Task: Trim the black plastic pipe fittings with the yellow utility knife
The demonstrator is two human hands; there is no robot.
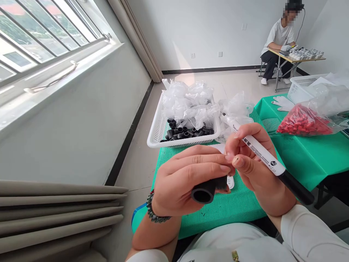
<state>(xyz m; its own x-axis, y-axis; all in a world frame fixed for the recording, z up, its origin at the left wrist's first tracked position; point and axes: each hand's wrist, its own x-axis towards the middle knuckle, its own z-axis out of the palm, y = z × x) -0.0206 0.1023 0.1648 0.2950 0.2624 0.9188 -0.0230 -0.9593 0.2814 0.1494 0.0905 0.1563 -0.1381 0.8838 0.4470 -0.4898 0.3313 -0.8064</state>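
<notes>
A black plastic pipe fitting (203, 193) with a round open end is gripped in my left hand (188, 178), its opening facing me. My right hand (256, 160) holds a white whiteboard marker (261, 154) that slants across the fingers, with its black end pointing down to the right. The fingertips of both hands meet above the fitting, and whatever lies between them is hidden. Beneath the hands, part of a white item (231, 182) with printed marks shows on the green table cover (212, 218).
Beyond my hands, a white basket (152, 136) holds many black fittings (182, 133) and clear plastic bags (188, 98). To the right, another green-covered table bears a bag of red parts (305, 120), a white glove (283, 103) and a white basket (297, 85). A person (280, 40) sits at a small table behind.
</notes>
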